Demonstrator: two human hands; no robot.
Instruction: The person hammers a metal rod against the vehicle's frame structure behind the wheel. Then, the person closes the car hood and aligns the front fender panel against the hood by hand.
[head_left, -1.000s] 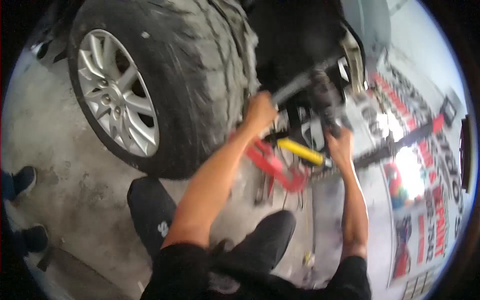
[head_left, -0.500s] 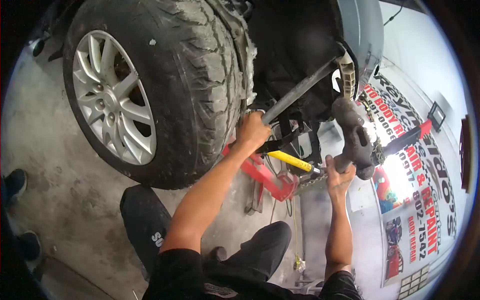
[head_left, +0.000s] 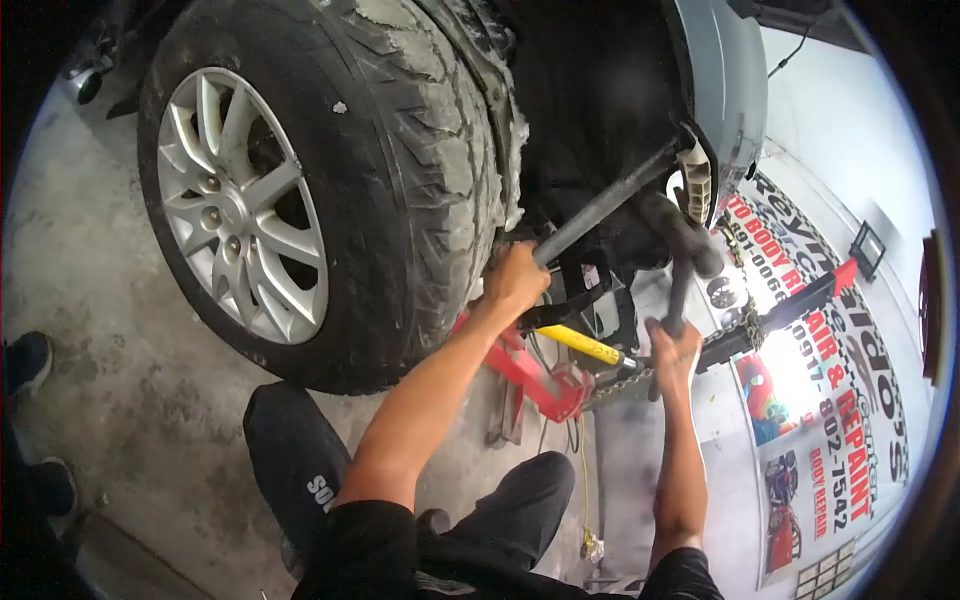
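Note:
My left hand (head_left: 518,278) is closed around the lower end of a long grey metal bar (head_left: 610,200), beside the tyre tread. The bar slants up to the right, and its far end meets or lies close to a pale ribbed piece (head_left: 697,178) at the fender edge; I cannot tell if they touch. In my right hand (head_left: 674,350) is the handle of a hammer (head_left: 682,240) with a heavy dark head. Its head is raised near the bar's far end, just below the pale piece. Left of both hands stands the car wheel (head_left: 235,210) with its silver rim.
Below the hands are a red metal stand (head_left: 530,375) and a yellow cylinder (head_left: 580,343). A chain (head_left: 745,265) hangs by a dark beam at right. A lettered banner (head_left: 830,430) covers the wall. Another person's shoes (head_left: 28,362) show at far left.
The hammer has swung away from me and up, so its head now sits closer to the bar's far end. My left hand keeps its hold on the bar. The view has shifted slightly.

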